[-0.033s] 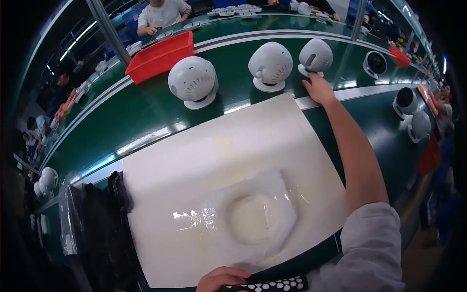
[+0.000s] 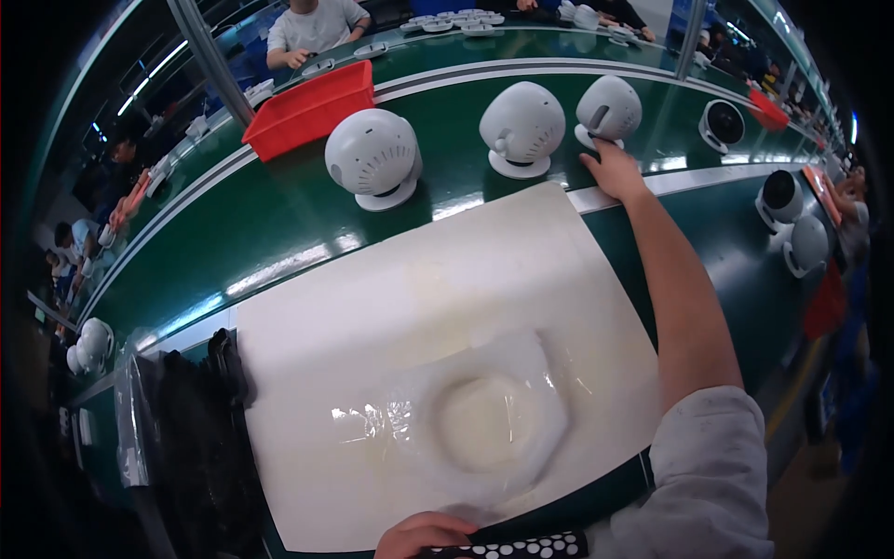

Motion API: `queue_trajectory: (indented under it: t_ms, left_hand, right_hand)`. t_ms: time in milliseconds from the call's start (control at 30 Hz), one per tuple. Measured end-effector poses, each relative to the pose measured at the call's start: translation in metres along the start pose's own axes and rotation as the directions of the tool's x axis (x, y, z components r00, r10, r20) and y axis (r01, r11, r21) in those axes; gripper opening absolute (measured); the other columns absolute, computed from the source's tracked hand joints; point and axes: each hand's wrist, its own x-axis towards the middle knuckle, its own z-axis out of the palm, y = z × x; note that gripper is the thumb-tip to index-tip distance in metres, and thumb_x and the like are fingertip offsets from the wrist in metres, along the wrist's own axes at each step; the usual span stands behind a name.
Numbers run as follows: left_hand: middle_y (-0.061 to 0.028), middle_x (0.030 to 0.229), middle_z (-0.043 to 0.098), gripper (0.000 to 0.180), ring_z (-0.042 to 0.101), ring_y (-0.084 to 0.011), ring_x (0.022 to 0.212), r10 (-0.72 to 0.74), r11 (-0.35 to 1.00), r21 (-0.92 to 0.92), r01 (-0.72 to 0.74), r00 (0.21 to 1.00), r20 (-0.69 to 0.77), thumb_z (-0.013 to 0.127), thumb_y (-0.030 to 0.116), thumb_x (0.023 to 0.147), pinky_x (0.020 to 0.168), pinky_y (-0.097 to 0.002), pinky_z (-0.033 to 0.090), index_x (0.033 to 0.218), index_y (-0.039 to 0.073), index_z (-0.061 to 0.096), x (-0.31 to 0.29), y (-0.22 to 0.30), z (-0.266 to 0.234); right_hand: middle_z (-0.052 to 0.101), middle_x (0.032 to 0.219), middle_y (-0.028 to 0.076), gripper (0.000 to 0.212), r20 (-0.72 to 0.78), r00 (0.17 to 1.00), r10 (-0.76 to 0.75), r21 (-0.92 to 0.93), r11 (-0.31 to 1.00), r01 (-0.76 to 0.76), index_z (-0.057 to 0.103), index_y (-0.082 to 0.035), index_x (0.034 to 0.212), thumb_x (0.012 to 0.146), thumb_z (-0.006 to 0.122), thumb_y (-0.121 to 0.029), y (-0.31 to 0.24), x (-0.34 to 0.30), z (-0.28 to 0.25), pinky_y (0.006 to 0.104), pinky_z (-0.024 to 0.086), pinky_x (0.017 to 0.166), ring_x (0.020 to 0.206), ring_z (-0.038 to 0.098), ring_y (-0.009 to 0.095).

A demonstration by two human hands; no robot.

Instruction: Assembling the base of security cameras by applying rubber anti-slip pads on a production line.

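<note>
My right hand [image 2: 616,172] reaches far across to the green conveyor belt [image 2: 279,233]. Its fingertips are on the base of a white round device [image 2: 610,104]; whether they grip it does not show. Two more white round devices [image 2: 374,156] [image 2: 521,126] stand to its left on the belt. My left hand [image 2: 424,535] lies at the near edge of a white mat [image 2: 419,279], fingers curled, mostly cut off by the frame, next to a black strip with white dots [image 2: 521,546]. A clear plastic bag with a round ring shape inside [image 2: 484,419] lies on the mat in front of it.
A red bin [image 2: 312,107] sits at the far side of the belt. Further round devices [image 2: 778,197] [image 2: 722,123] stand to the right. A dark bundle in plastic [image 2: 186,438] lies left of the mat. Other people sit across the belt and along the left.
</note>
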Motion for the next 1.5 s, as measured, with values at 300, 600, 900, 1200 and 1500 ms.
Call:
queue_trajectory:
  t_ms: [300,600,900,1200,1500]
  left_hand:
    - [-0.0147,0.088,0.058,0.017,0.057,-0.0235,0.076,0.025,0.998,0.056,-0.027,0.999,0.031,0.067,0.002,0.066,0.064,-0.0308,0.045,0.078,0.002,0.055,0.002,-0.004,-0.006]
    - [-0.0142,0.094,0.057,0.017,0.058,-0.0201,0.079,0.249,0.928,0.281,-0.243,0.968,0.015,0.067,0.001,0.067,0.067,-0.0263,0.047,0.078,0.000,0.055,-0.009,-0.026,-0.034]
    - [-0.0141,0.087,0.058,0.018,0.057,-0.0217,0.077,0.446,0.846,0.374,-0.381,0.889,-0.104,0.068,0.002,0.067,0.064,-0.0265,0.045,0.076,0.000,0.052,-0.004,-0.029,-0.039]
    - [-0.0136,0.087,0.058,0.016,0.055,-0.0200,0.078,0.405,0.884,0.332,-0.329,0.894,-0.192,0.067,0.003,0.067,0.066,-0.0257,0.042,0.074,0.000,0.053,-0.005,-0.033,-0.031]
    - [-0.0116,0.088,0.060,0.018,0.056,-0.0137,0.077,0.083,0.994,-0.058,-0.092,0.986,-0.146,0.067,0.001,0.068,0.068,-0.0224,0.043,0.084,-0.001,0.060,0.001,-0.023,-0.019]
  right_hand:
    - [0.057,0.082,0.009,0.017,-0.400,0.913,-0.077,-0.166,0.986,0.011,0.056,-0.010,0.092,0.079,0.052,-0.021,-0.004,-0.017,-0.021,0.0395,0.042,0.071,0.084,0.054,0.027]
    - [0.057,0.074,0.006,0.029,-0.276,0.961,0.031,0.909,0.334,0.250,0.047,0.000,0.102,0.086,0.046,-0.024,-0.136,-0.189,-0.140,0.0217,0.042,0.064,0.066,0.055,0.011]
    - [0.056,0.085,0.006,0.032,0.334,0.914,-0.230,0.931,-0.072,-0.358,0.043,0.001,0.107,0.088,0.044,-0.025,-0.217,-0.287,-0.137,0.0217,0.042,0.068,0.074,0.054,0.010]
    - [0.052,0.099,0.009,0.047,0.202,0.829,-0.521,0.948,0.316,-0.033,0.050,-0.002,0.103,0.063,0.073,-0.009,-0.193,-0.348,-0.144,0.0270,0.041,0.079,0.092,0.050,0.017]
    - [0.058,0.082,0.008,0.025,0.134,0.921,-0.365,0.944,0.331,-0.006,0.057,-0.004,0.090,0.068,0.068,-0.005,-0.195,-0.347,-0.144,0.0234,0.045,0.063,0.071,0.058,0.016]
